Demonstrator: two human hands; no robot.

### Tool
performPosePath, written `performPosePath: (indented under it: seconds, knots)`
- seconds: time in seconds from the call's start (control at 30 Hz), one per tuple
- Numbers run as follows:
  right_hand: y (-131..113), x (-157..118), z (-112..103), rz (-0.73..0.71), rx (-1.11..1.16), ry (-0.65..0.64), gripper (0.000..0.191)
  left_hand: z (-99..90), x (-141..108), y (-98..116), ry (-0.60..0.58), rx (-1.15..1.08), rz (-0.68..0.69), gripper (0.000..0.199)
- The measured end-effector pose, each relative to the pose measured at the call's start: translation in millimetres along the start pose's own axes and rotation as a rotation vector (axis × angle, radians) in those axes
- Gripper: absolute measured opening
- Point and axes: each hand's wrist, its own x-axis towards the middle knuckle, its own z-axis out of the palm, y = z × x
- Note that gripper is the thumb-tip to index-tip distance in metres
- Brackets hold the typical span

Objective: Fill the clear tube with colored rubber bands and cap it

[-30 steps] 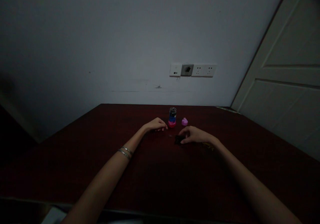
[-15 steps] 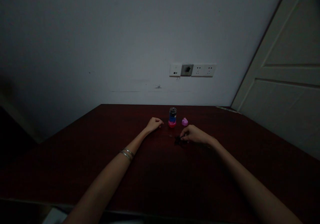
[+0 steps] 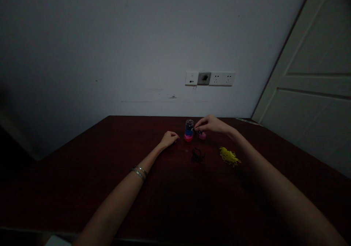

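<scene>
A: What does the head view show?

B: A dim room. On a dark red desk [image 3: 164, 187], a clear jar [image 3: 189, 130] stands upright, banded dark, blue and pink from top to base. A small pink piece [image 3: 202, 136] sits just right of it. Nearer the wearer lie a dark tangle [image 3: 197, 156] and, further right, a heap of yellow strands [image 3: 229, 156]. Wall sockets [image 3: 222, 78] are behind.

A: And the hands?

B: The right hand [image 3: 210, 124] is beside the jar's upper part, thumb and finger pinched, seemingly on a dark strand [image 3: 200, 132]; the gloom blurs it. The left hand [image 3: 168, 139] rests left of the jar, apart from it, fingers curled. I cannot tell whether it is closed on anything. Bracelets [image 3: 140, 172] circle that wrist.

A: How is such a strand best handled there?

B: I'd judge a light pinch near one end is best, so that the rest hangs free. The wrist should stay high enough that the knuckles don't knock the glass. The left hand is near enough to steady the base. Loose ends could snag on the pink piece, so it deserves some clearance.
</scene>
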Motion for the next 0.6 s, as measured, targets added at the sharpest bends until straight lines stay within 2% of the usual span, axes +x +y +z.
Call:
performPosePath:
  seconds: [0.13,0.23,0.37,0.6]
  knots:
    - [-12,28,-21,-0.038,-0.044,0.046,0.024,-0.5,-1,0,-0.001,0.000,0.016,0.029]
    - [-12,46,-29,-0.032,-0.079,0.066,0.021,0.7,1,-2,-0.001,0.005,0.015,0.030]
    - [-7,60,-29,0.003,-0.094,0.105,0.019,2.5,3,-5,0.003,0.013,0.007,0.030]
    - [-11,67,-25,0.030,-0.049,0.156,0.013,1.9,2,-3,0.003,0.024,-0.001,0.031]
